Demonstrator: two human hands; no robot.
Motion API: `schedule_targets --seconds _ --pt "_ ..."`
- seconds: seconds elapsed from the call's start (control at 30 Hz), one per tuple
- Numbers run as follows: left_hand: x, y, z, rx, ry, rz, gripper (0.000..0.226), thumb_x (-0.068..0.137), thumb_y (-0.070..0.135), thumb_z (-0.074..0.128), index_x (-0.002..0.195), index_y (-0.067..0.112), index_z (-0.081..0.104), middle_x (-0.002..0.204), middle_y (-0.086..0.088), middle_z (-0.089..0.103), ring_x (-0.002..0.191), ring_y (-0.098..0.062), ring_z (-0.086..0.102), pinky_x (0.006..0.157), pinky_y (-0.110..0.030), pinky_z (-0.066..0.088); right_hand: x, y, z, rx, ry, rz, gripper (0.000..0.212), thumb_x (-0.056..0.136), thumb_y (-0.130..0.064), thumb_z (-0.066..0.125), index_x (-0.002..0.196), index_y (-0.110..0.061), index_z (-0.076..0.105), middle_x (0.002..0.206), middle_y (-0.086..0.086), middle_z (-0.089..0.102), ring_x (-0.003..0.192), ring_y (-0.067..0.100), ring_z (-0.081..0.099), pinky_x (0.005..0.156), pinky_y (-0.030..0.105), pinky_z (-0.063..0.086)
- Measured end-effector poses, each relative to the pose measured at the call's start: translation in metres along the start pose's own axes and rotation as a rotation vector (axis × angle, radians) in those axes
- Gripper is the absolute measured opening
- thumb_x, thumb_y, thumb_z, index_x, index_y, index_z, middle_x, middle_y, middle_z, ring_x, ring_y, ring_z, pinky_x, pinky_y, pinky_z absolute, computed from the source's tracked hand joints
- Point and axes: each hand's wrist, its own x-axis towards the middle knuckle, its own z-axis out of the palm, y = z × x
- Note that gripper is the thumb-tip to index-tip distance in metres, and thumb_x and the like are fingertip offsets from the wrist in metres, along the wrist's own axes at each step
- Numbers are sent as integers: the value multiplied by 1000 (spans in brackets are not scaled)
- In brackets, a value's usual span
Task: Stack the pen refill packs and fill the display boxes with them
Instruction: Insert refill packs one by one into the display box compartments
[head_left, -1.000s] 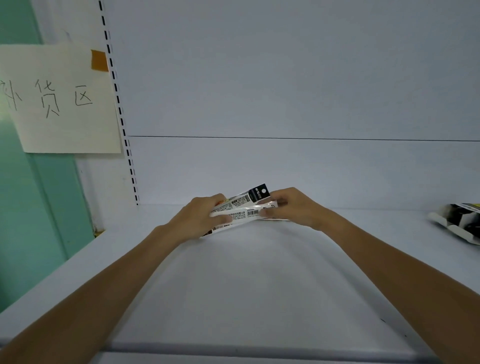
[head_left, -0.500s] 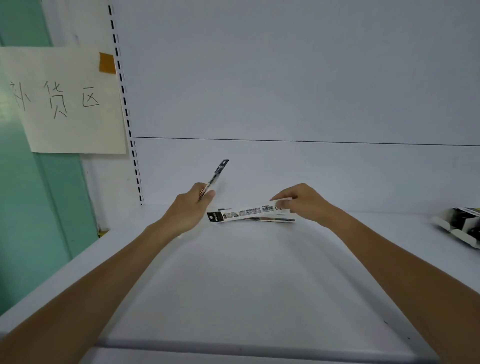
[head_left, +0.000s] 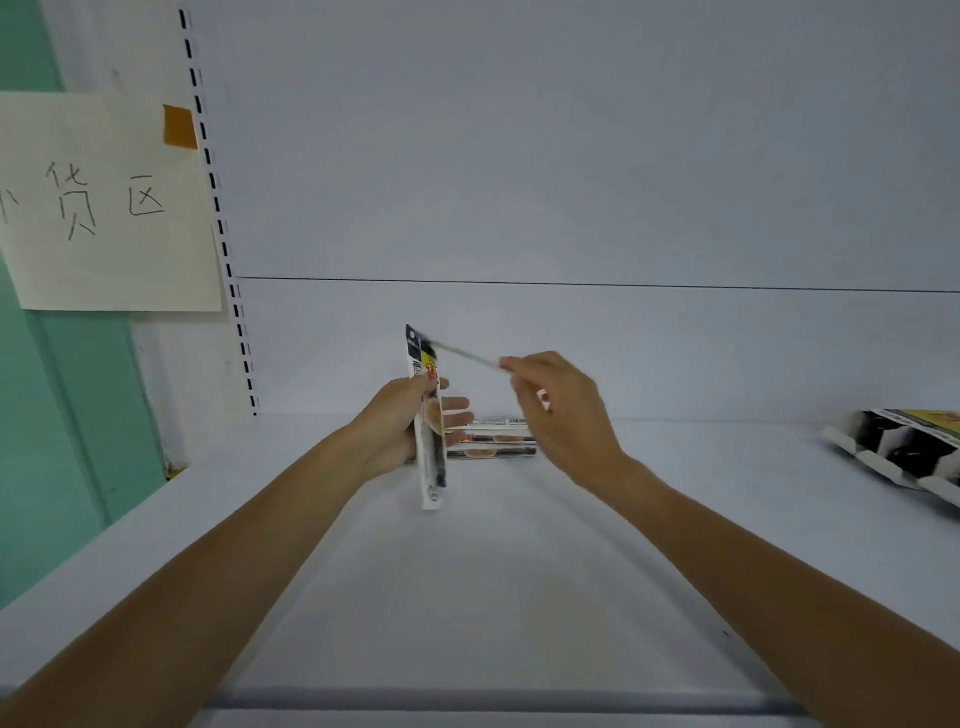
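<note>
Long black-and-white plastic pen refill pack (head_left: 432, 467) stands upright, held in the left hand (head_left: 395, 426). The right hand (head_left: 558, 410) pinches a blurry second thin pack (head_left: 462, 354) just above that grip.

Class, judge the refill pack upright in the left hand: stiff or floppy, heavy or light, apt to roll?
Probably fairly stiff: the refill pack stands straight above and below the left hand. Likely light: a one-handed grip holds it. Flat, so unlikely to roll.

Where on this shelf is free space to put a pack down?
Free: the shelf front between the forearms, and the stretch between right hand and display box. Crowded: around the lying packs by the left hand.
</note>
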Motion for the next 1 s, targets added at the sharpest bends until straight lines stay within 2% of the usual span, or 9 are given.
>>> schedule_targets --seconds 0.17,0.27,0.4,0.5,0.6,0.7,0.83,0.9,1.0 --pt "3 -9 27 -376 -93 -25 14 93 14 46 81 10 43 78 -10 57 68 -21 64 70 -39 53 -26 -1 -9 -49 -351 -127 36 91 -24 54 127 -20 56 118 4 58 106 18 54 88 33 45" --pt "3 -17 48 -418 47 23 3 93 6 49 92 3 48 82 -9 58 70 -16 65 60 -31 56 -36 6 -28 2 -443 -36 41 87 -41 58 124 -22 56 126 -4 52 112 8 45 90 22 37" --pt "-7 -25 92 -402 67 135 12 96 8 42 106 2 43 88 -9 62 84 -19 62 79 -32 50 -39 16 -61 96 -541 252 64 75 -49 69 126 -21 41 114 -11 47 99 8 50 76 19 41" --pt "-16 -37 134 31 81 261 13 97 21 41 97 13 50 98 2 68 100 -16 59 85 -30 45 -48 29 -91 54 -594 262 44 83 -39 65 116 -19 43 90 -10 50 75 5 49 62 16 36" --pt "-25 -51 169 448 105 342 32 95 41 42 99 17 62 104 8 67 101 -11 58 93 -32 42 -59 51 -131 -103 -543 226 13 90 -22 48 92 -14 38 72 -4 45 62 15 42 54 26 32" --pt "-38 -61 206 594 5 269 45 91 53 41 100 16 65 103 3 69 93 -11 65 91 -33 48 -70 82 -178 -260 -482 235 5 91 -12 36 86 -11 35 71 0 43 65 23 42 53 31 27" --pt "-66 -75 259 744 -148 269 43 91 53 40 88 19 66 84 7 72 70 -10 69 71 -26 51 -85 122 -235 -480 -441 208 10 91 -12 34 91 -9 43 87 9 54 82 32 51 62 33 31" --pt "-75 -85 280 868 -91 512 23 90 40 52 85 22 66 79 12 70 64 -7 67 71 -29 51 -92 135 -260 -544 -460 186 14 90 -11 33 94 -8 46 94 11 58 82 32 52 62 33 32" --pt "-82 -93 308 1269 81 970 28 86 36 59 111 25 58 104 11 62 97 -10 56 87 -29 40 -101 145 -290 -536 -506 138 12 89 -10 35 91 -10 47 94 11 59 76 27 47 60 32 29"
